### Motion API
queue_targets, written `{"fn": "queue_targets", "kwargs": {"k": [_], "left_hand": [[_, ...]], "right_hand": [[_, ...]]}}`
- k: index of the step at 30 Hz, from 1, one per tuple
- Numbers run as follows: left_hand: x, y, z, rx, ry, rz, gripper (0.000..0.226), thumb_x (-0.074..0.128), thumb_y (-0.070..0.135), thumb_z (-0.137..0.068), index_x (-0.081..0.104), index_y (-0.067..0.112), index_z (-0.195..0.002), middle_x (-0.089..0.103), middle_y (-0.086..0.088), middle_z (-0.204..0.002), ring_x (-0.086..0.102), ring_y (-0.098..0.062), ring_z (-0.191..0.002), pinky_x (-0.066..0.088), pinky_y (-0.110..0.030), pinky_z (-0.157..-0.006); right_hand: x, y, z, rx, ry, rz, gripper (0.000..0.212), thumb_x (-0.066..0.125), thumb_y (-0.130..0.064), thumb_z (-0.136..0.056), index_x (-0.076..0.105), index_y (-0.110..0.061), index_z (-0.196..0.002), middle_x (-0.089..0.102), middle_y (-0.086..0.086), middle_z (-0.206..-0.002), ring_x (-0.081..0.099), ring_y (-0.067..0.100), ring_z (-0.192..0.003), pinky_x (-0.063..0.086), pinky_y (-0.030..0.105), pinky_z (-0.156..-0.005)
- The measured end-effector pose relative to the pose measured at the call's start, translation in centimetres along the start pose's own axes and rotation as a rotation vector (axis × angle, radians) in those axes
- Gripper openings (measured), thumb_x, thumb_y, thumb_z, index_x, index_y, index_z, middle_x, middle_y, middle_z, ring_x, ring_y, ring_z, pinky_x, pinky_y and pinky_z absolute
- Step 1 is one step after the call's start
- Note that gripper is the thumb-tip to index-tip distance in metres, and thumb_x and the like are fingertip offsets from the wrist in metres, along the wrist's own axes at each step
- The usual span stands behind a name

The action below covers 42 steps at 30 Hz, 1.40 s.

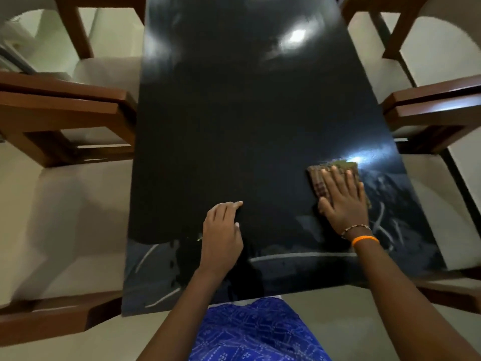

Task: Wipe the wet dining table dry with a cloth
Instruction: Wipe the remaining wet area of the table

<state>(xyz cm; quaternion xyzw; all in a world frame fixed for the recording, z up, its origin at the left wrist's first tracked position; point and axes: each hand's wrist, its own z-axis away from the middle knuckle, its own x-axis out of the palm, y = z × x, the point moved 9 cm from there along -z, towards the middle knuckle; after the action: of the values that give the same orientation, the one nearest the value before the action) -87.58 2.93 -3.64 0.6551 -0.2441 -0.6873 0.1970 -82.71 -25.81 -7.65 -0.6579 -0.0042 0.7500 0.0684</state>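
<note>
1. The right hand lies flat, fingers spread, pressing a folded brown checked cloth onto the glossy black rectangular dining table. Nothing is clenched; the palm simply pins the cloth, which sits on the right side of the top, near the edge closest to the person.

2. The left hand rests on the table near the middle of that near edge, fingers loosely curled and holding nothing, apparently as a brace.

3. Streaks and a pale sheen show to the right of the cloth and along the near edge, so those parts look wet to me. The dark middle shows no streaks, though I cannot tell if it is dry.

4. To do this pass well, I would keep the palm flat so the whole pad stays in contact, and sweep in overlapping strokes towards the right edge.

5. Turning the cloth to a fresh face should help once it starts leaving trails.

6. The wooden chairs with pale cushions stand close on both sides, so water pushed over the edge could drip on them.
</note>
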Motion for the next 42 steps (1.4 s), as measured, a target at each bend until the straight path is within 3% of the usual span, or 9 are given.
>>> {"fn": "queue_targets", "kwargs": {"k": [3, 8, 13, 16, 21, 26, 30, 33, 42], "left_hand": [[1.6, 1.5, 0.1, 0.019, -0.022, 0.005, 0.046, 0.052, 0.004, -0.084, 0.048, 0.017, -0.128, 0.053, 0.000, -0.126, 0.041, -0.016, -0.121, 0.033, -0.029, -0.105], [2.1, 3.3, 0.0, -0.039, 0.034, 0.092, 0.052, 0.046, -0.001, -0.085, 0.042, 0.016, -0.134, 0.053, -0.001, -0.122, 0.043, -0.013, -0.114, 0.036, -0.027, -0.102], [1.2, 2.9, 0.0, -0.120, 0.156, 0.101, 0.057, 0.044, -0.008, -0.081, 0.042, 0.013, -0.133, 0.053, -0.005, -0.120, 0.044, -0.019, -0.109, 0.038, -0.032, -0.095], [1.4, 2.6, -0.1, -0.181, 0.199, 0.080, 0.052, 0.044, -0.009, -0.080, 0.046, 0.011, -0.128, 0.052, -0.009, -0.124, 0.043, -0.020, -0.112, 0.039, -0.033, -0.097], [4.4, 6.0, -1.3, -0.112, 0.116, 0.006, 0.038, 0.050, 0.000, -0.081, 0.052, 0.014, -0.117, 0.054, -0.006, -0.117, 0.045, -0.020, -0.109, 0.038, -0.030, -0.094], [9.4, 12.2, -2.6, 0.065, -0.033, -0.048, 0.033, 0.055, 0.010, -0.080, 0.054, 0.020, -0.112, 0.055, 0.001, -0.116, 0.045, -0.018, -0.109, 0.037, -0.028, -0.090], [12.9, 15.9, -3.1, 0.147, -0.122, -0.106, 0.035, 0.056, 0.016, -0.082, 0.053, 0.022, -0.116, 0.055, 0.001, -0.121, 0.047, -0.019, -0.117, 0.032, -0.041, -0.109], [14.8, 17.7, -3.2, 0.176, -0.161, -0.208, 0.042, 0.056, 0.020, -0.082, 0.049, 0.022, -0.124, 0.053, 0.001, -0.127, 0.044, -0.018, -0.124, 0.017, -0.047, -0.114], [16.2, 18.1, -3.3, 0.161, -0.232, -0.373, 0.050, 0.054, 0.029, -0.085, 0.041, 0.023, -0.133, 0.041, 0.000, -0.138, 0.034, -0.020, -0.131, 0.006, -0.054, -0.114]], "right_hand": [[-0.1, 4.6, 0.1, 0.239, 0.010, -0.086, 0.072, 0.029, -0.048, -0.080, 0.017, -0.029, -0.149, 0.012, 0.001, -0.160, 0.005, 0.029, -0.147, 0.004, 0.052, -0.118], [1.0, -0.9, -0.3, 0.413, 0.060, -0.189, 0.074, 0.049, -0.038, -0.086, 0.012, -0.026, -0.150, 0.005, 0.004, -0.160, -0.001, 0.033, -0.147, -0.001, 0.059, -0.114], [2.3, -13.5, -1.1, -0.053, -0.029, -0.180, 0.065, 0.037, -0.039, -0.092, 0.008, -0.030, -0.149, 0.000, 0.000, -0.161, -0.006, 0.031, -0.147, -0.008, 0.058, -0.113], [2.7, -16.4, -0.4, -0.319, -0.067, -0.166, 0.062, 0.038, -0.038, -0.093, 0.013, -0.030, -0.149, 0.005, 0.000, -0.160, -0.003, 0.029, -0.147, -0.003, 0.057, -0.115], [1.7, -10.4, -1.0, -0.433, -0.011, -0.126, 0.060, 0.040, -0.039, -0.090, 0.022, -0.033, -0.147, 0.017, -0.006, -0.158, 0.008, 0.022, -0.147, 0.003, 0.047, -0.117], [0.4, 1.8, -1.6, -0.160, 0.052, -0.115, 0.065, 0.035, -0.040, -0.081, 0.028, -0.034, -0.145, 0.024, -0.008, -0.156, 0.016, 0.021, -0.146, 0.010, 0.045, -0.116], [-0.8, 11.0, -2.0, 0.061, 0.102, -0.143, 0.069, 0.025, -0.043, -0.077, 0.031, -0.031, -0.144, 0.027, -0.002, -0.156, 0.018, 0.025, -0.145, 0.012, 0.049, -0.115], [-1.1, 13.3, -3.9, 0.142, 0.095, -0.140, 0.069, 0.026, -0.042, -0.078, 0.027, -0.031, -0.146, 0.024, -0.001, -0.156, 0.017, 0.027, -0.145, 0.011, 0.053, -0.115], [-2.0, 14.1, -11.8, 0.111, 0.041, -0.196, 0.062, 0.043, -0.035, -0.089, 0.021, -0.030, -0.147, 0.013, -0.001, -0.159, 0.003, 0.027, -0.147, 0.006, 0.055, -0.115]]}}
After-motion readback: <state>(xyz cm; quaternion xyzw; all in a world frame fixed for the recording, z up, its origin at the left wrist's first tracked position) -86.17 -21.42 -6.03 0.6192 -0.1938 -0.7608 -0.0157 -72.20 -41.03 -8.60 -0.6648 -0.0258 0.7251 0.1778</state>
